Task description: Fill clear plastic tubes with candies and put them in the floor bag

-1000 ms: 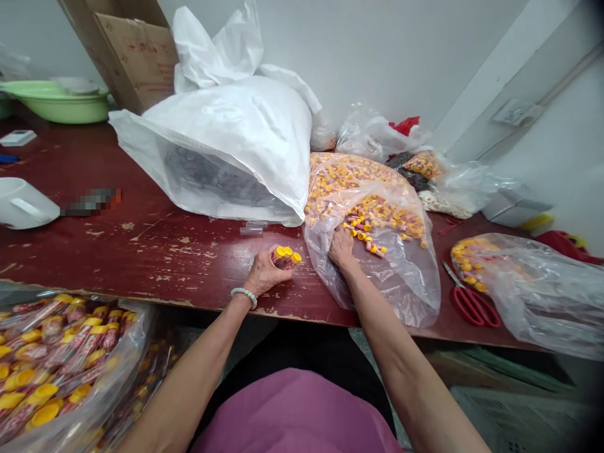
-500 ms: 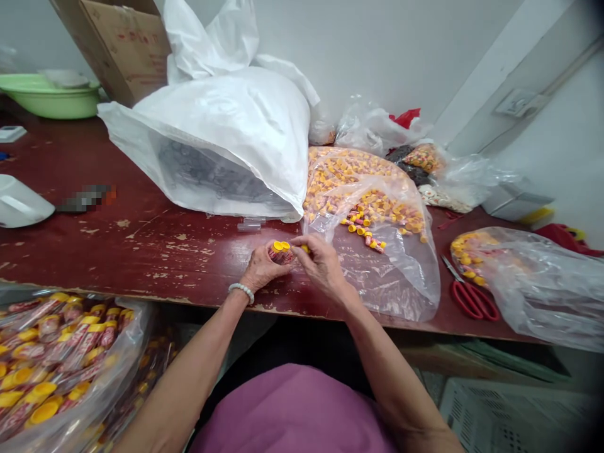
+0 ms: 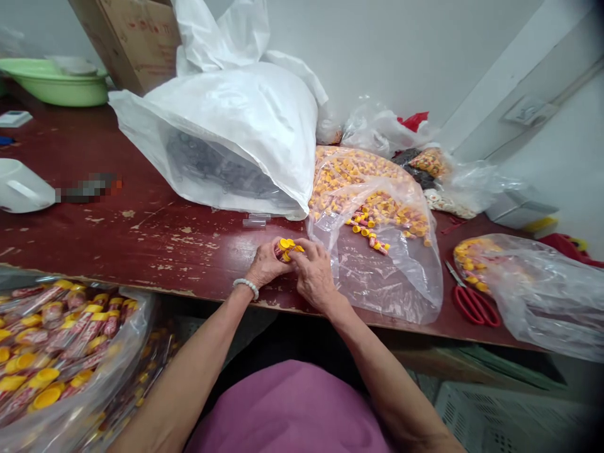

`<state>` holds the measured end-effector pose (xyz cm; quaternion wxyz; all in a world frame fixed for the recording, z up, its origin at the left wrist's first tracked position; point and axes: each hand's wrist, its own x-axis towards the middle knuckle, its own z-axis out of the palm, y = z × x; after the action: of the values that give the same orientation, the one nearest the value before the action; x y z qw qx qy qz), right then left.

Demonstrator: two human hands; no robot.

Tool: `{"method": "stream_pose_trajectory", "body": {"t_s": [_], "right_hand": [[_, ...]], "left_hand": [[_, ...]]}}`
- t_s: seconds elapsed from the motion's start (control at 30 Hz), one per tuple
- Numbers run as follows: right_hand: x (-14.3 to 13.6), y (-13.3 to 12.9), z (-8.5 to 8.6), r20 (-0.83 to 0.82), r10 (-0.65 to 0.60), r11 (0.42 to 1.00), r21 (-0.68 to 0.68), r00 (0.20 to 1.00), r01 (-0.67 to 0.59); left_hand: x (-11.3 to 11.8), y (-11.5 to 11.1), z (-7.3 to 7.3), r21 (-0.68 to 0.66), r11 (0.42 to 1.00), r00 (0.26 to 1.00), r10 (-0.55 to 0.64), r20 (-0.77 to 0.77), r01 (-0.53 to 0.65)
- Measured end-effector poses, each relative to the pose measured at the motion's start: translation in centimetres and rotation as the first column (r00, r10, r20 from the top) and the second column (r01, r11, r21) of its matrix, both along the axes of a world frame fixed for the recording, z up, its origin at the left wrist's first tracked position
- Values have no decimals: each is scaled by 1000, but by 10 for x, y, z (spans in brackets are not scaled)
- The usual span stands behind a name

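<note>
My left hand, a beaded bracelet at its wrist, is closed round several small yellow-capped tubes with red-and-white printed sides. Curled in against them from the other side, my right hand has its fingertips on a yellow-capped tube among the group; its fingers partly hide it. Just beyond my hands lie short transparent tubes. Beside my right hand spreads a transparent plastic bag with many yellow-capped pieces, some loose at its mouth.
A large white sack lies open behind my hands. Red-handled scissors and another plastic bag are at the right. Below the table edge at left, a bag holds longer yellow-capped tubes. A white jug stands at far left.
My right hand has brought a yellow-capped piece in against the tubes held by my left hand. The view has shifted slightly.
</note>
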<state>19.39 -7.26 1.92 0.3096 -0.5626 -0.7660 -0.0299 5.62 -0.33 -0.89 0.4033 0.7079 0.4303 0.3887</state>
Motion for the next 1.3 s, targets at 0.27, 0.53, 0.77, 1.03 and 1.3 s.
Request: {"method": "stream_pose_trajectory", "body": {"t_s": [0.27,0.53,0.77,1.03,1.3], "right_hand": [[-2,-3,-4,-150,35,999,-9,988,-36],[3,1,-2,-131,221,959,-148,966,-240],[-9,5,-4,-165,179,962,-176,970,-207],[-19,8,-13,-186,138,989,-21,973,-144],[-21,1,-1,-24,258,966,-12,966,-258]], "left_hand": [[-2,-4,7,-40,993,994,108,6,-108],[-11,-25,14,-206,978,984,-1,177,38],[-5,-24,11,-394,910,910,49,411,129],[1,-32,15,-508,844,784,196,589,170],[-5,-49,12,-542,810,738,223,637,223]]}}
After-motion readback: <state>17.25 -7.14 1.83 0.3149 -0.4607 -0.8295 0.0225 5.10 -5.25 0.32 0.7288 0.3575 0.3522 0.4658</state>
